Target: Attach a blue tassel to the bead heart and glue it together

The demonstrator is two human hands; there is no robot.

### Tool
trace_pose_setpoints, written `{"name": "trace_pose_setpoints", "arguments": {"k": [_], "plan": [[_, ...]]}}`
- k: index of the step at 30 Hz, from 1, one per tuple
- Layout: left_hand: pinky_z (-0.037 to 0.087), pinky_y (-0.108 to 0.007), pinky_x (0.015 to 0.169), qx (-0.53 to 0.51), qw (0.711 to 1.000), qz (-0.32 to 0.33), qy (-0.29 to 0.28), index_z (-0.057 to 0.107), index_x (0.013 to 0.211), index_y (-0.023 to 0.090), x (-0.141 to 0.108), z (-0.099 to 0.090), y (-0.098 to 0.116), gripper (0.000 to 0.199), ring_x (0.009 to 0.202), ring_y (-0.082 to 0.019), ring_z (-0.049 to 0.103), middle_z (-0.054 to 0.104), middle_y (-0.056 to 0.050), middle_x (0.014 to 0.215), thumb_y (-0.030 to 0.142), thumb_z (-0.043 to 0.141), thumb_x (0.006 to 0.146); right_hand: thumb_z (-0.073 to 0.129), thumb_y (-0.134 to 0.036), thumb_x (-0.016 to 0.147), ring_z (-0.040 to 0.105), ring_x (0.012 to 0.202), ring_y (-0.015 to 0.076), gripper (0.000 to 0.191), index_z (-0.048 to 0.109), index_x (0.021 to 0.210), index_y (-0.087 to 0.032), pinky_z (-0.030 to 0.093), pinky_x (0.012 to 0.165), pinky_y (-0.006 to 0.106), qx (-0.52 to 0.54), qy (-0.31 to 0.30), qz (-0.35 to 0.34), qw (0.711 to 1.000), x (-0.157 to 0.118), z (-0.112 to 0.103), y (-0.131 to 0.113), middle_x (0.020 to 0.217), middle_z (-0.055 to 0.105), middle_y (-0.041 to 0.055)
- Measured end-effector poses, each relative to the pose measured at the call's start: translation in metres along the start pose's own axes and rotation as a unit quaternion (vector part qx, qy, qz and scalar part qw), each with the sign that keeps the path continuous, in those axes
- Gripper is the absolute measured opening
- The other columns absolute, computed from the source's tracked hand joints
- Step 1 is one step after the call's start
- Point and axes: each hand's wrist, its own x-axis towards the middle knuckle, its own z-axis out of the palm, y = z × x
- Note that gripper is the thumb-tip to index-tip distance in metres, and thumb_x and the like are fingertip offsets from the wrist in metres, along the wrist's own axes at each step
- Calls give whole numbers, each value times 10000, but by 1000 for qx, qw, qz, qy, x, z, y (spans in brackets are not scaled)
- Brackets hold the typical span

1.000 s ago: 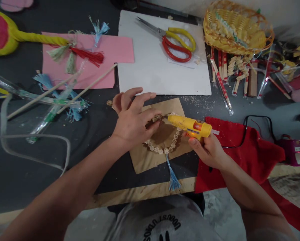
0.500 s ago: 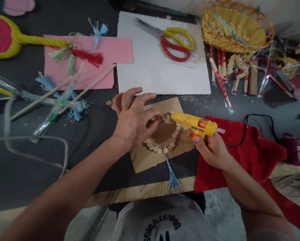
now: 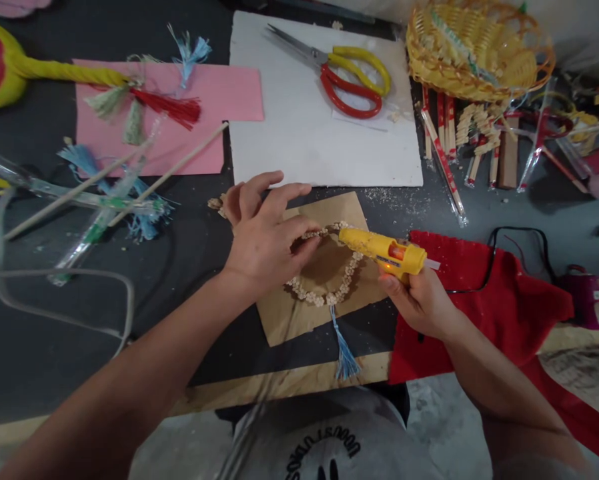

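Note:
My right hand (image 3: 422,300) is wrapped round the handle of a yellow hot glue gun (image 3: 379,248), a clear glue stick poking out of its back. Its nozzle points left, at the upper edge of a ring of small pale flower-shaped pieces (image 3: 347,277). Thumb and forefinger of my left hand (image 3: 269,233) pinch that ring at its upper left, the other fingers raised. A blue tassel (image 3: 346,357) hangs from the ring's lower side, over the table's front edge. Under the ring lies a brown sheet of cardboard (image 3: 284,327).
Red-and-yellow-handled scissors (image 3: 352,83) rest on a white board (image 3: 279,153). At the upper right stands a wicker basket (image 3: 479,73) near wrapped chopsticks (image 3: 444,167). A red cloth (image 3: 509,307) lies right, tassels on a pink sheet (image 3: 229,87) left. A grey cord (image 3: 59,273) crosses the left.
The glue gun has shifted slightly left and down, its nozzle now at the ring's upper edge. My left hand keeps its pinch. The view has moved a little.

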Motion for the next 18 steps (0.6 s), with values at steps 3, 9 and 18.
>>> {"name": "trace_pose_setpoints", "arguments": {"k": [3,9,18], "plan": [[259,-574,1191,8,1000,3,1,747,913,300,-1,1,-1,128,1434,-330,374,522,9,1479,347,627,909,429,-409,1027,549,662,178,288,511,806,-243,576,721,349,-3,4,-5,1000,1,1,0,692,514,7],[231,-568,1209,24,1000,6,15,748,895,305,-1,1,0,138,1455,-326,354,547,19,1455,357,622,916,441,-389,1022,589,723,195,255,526,835,-238,561,685,333,-21,12,-29,999,2,2,2,740,549,28],[205,-601,1225,5,1000,-8,-2,758,936,341,0,-3,3,137,1477,-336,330,564,29,1449,369,634,885,434,-459,1024,689,868,254,315,602,1119,-209,584,720,352,-22,18,-25,999,1,6,6,892,662,97]]}}
